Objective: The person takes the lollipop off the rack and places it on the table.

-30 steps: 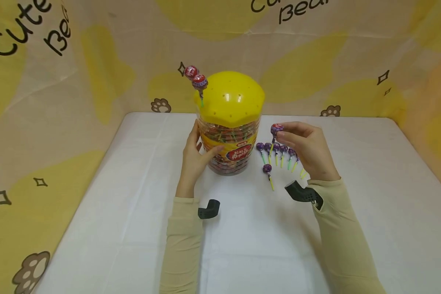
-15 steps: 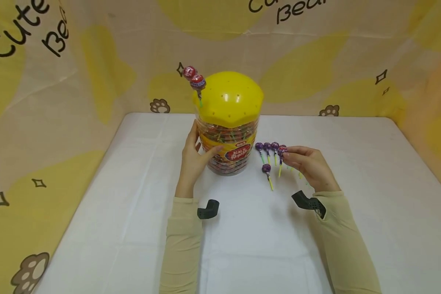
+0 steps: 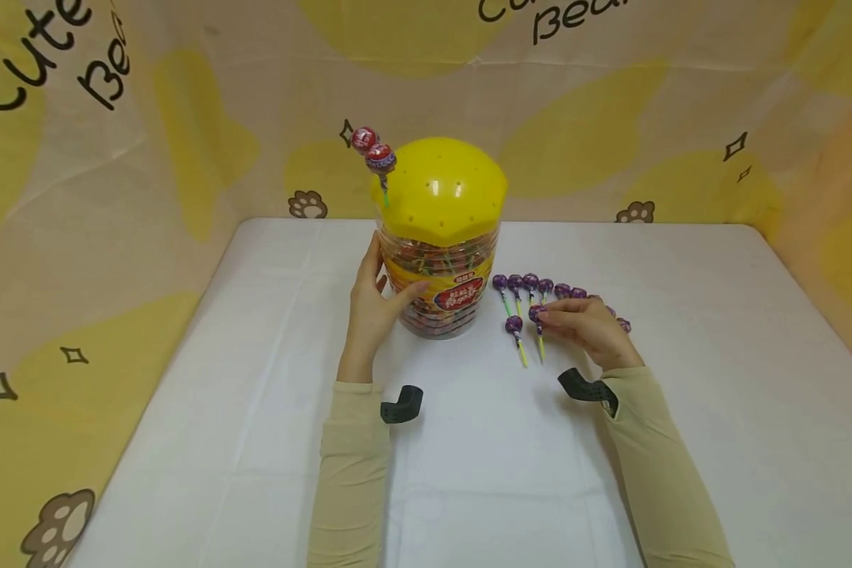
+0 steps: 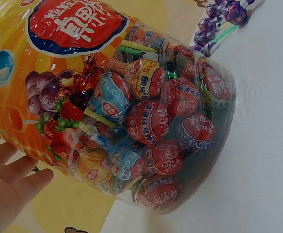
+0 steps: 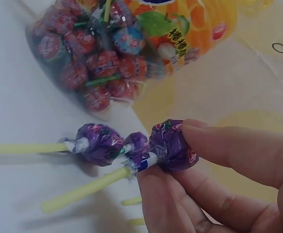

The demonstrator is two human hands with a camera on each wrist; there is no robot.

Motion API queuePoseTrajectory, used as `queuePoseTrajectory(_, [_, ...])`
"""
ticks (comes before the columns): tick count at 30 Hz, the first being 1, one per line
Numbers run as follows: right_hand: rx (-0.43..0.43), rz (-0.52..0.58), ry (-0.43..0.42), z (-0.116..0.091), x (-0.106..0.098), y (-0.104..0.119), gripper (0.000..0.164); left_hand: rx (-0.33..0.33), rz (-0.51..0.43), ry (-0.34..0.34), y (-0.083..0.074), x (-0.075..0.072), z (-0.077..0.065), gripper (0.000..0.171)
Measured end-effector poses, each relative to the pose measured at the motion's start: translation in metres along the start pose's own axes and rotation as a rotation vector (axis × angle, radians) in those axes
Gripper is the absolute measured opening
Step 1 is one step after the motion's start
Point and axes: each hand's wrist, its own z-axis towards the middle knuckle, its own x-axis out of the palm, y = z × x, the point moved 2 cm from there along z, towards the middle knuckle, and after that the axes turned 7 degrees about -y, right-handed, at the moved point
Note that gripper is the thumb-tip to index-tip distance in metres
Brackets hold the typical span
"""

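A clear plastic jar (image 3: 436, 256) with a domed yellow lid stands upright on the table, packed with wrapped lollipops. My left hand (image 3: 379, 315) holds the jar's left side, thumb across the orange label and fingers round toward the back. In the right wrist view, my right hand (image 5: 219, 184) pinches a purple-wrapped lollipop (image 5: 173, 145) by its head, its yellow stick pointing away from the hand. Close beside it lies another purple lollipop (image 3: 514, 324). Behind them runs a curved row of purple lollipops (image 3: 531, 282), partly hidden by my right hand.
Two red and purple lollipops (image 3: 380, 158) stick out at the lid's left side. The white table (image 3: 468, 473) reaches a back wall of yellow patterned cloth (image 3: 575, 142). A black wrist camera mount (image 3: 401, 405) sits at each sleeve.
My right hand has brought the pinched lollipop down from beside the jar to just in front of the row, next to the single one. The left hand keeps its place on the jar.
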Motion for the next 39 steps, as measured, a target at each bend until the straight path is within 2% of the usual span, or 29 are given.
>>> queuePoseTrajectory(7, [0.005,-0.046,-0.009,0.004,0.001,-0.007,0.018,-0.006,0.002,0.002,0.000,0.000,0.000,0.094])
queuePoseTrajectory(18, [0.033,-0.104,-0.044,0.006,0.001,-0.012,0.006,-0.018,0.000,-0.003,-0.002,0.000,-0.001,0.094])
queuePoseTrajectory(28, [0.018,-0.191,-0.079,0.004,0.005,-0.011,0.040,-0.013,0.004,-0.001,-0.001,0.000,-0.001,0.094])
queuePoseTrajectory(32, [0.023,-0.204,-0.088,0.004,0.006,-0.010,0.044,-0.013,0.006,-0.001,-0.001,0.000,0.000,0.094])
queuePoseTrajectory(39, [0.019,-0.244,-0.104,0.005,0.007,-0.011,0.043,-0.010,0.001,-0.004,0.000,0.000,0.000,0.093])
